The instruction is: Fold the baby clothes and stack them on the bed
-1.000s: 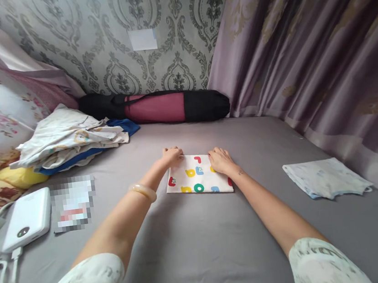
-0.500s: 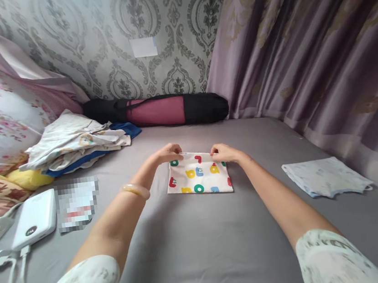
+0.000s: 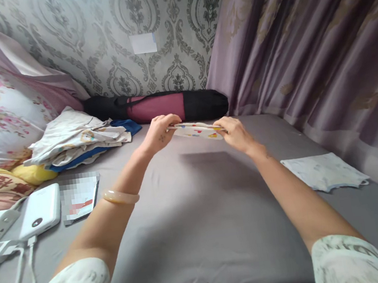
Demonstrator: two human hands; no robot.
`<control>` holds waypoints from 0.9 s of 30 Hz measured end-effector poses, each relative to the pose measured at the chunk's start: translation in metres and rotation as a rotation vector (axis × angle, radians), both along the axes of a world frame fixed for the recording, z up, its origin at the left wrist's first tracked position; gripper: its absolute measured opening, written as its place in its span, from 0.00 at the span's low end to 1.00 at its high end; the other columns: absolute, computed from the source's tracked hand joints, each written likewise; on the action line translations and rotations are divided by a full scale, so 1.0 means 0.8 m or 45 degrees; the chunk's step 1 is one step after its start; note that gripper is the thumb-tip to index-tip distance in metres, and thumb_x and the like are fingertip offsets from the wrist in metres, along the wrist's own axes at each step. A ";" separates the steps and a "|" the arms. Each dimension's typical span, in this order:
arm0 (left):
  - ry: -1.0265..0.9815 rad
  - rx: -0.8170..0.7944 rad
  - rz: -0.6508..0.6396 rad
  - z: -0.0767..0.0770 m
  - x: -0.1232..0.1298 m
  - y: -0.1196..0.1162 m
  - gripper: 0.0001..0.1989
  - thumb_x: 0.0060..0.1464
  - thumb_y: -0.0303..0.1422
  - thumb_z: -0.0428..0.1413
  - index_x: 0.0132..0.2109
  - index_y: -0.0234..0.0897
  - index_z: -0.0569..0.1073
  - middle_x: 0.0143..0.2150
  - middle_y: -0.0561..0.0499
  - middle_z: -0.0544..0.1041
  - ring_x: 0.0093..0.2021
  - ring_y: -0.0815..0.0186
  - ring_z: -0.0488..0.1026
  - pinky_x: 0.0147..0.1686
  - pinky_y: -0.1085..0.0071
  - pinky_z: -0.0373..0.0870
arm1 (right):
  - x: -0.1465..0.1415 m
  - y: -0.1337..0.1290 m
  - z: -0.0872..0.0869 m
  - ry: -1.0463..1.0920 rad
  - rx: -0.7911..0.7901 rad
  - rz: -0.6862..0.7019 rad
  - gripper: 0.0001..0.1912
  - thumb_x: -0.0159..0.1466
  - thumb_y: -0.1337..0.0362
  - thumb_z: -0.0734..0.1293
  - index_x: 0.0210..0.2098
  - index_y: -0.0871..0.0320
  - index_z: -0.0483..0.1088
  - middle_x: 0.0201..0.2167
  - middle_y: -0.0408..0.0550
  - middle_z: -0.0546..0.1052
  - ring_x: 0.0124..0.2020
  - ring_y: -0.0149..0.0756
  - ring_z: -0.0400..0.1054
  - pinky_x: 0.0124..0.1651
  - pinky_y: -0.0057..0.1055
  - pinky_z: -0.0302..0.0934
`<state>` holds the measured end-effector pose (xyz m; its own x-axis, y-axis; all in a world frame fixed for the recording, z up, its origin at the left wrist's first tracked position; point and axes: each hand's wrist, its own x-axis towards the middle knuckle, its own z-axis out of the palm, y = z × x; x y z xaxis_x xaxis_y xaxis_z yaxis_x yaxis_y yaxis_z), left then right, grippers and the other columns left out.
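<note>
**While the left hand (image 3: 161, 133) and right hand (image 3: 238, 133) grip its two ends, a folded cloth (image 3: 198, 133) is held above the bed (image 3: 199, 223)**

Half a second ago the cloth lay flat, its coloured letters facing up; now it is raised at the centre of the view, tipped nearly edge-on, and its shadow (image 3: 208, 159) falls on the grey sheet at six o'clock below it. That leaves the two hands alone supporting it, and it keeps its folded shape.

The left hand pinches the cloth's nine o'clock end, the right hand its three o'clock end. A folded garment (image 3: 325, 171) lies well apart at four o'clock, and a loose pile of clothes (image 3: 74, 132) at about ten.

Hard to make out: the letters shrink to slivers of red, yellow and blue, and the fold layers cannot be counted. Some fingertips are hidden by the cloth. Toward eight o'clock, a flat packet (image 3: 84, 198) is partly masked by square blocks. Both sleeves are cut off at the lower edge.
</note>
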<state>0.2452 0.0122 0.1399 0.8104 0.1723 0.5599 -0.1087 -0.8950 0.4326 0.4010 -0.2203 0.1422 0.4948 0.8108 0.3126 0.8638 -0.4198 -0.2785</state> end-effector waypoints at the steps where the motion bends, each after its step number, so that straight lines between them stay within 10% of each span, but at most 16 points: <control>1: 0.020 0.117 0.009 -0.012 -0.005 -0.004 0.14 0.54 0.27 0.50 0.46 0.38 0.73 0.44 0.47 0.77 0.47 0.60 0.71 0.58 0.59 0.60 | -0.005 -0.002 -0.013 -0.074 -0.049 0.006 0.18 0.69 0.70 0.55 0.53 0.56 0.71 0.51 0.52 0.73 0.55 0.43 0.62 0.59 0.39 0.50; 8: 0.270 0.633 -0.150 -0.123 -0.054 -0.038 0.20 0.58 0.21 0.42 0.51 0.39 0.73 0.48 0.45 0.75 0.50 0.59 0.68 0.61 0.57 0.54 | -0.033 -0.030 -0.128 -0.355 -0.179 0.319 0.17 0.69 0.74 0.53 0.42 0.58 0.72 0.42 0.53 0.74 0.45 0.42 0.62 0.53 0.35 0.52; 12: 0.344 0.716 -0.159 -0.153 -0.071 -0.045 0.19 0.61 0.23 0.44 0.53 0.39 0.72 0.49 0.46 0.74 0.50 0.59 0.67 0.61 0.58 0.54 | -0.046 -0.041 -0.148 -0.318 -0.201 0.394 0.13 0.69 0.73 0.56 0.42 0.58 0.71 0.42 0.52 0.73 0.44 0.41 0.62 0.49 0.34 0.54; 27: 0.655 0.364 0.021 -0.109 -0.077 -0.078 0.15 0.61 0.31 0.45 0.47 0.41 0.75 0.46 0.47 0.78 0.48 0.59 0.72 0.60 0.52 0.54 | -0.042 -0.027 -0.120 0.241 -0.302 0.268 0.20 0.61 0.74 0.55 0.42 0.57 0.76 0.44 0.49 0.77 0.47 0.37 0.68 0.52 0.31 0.59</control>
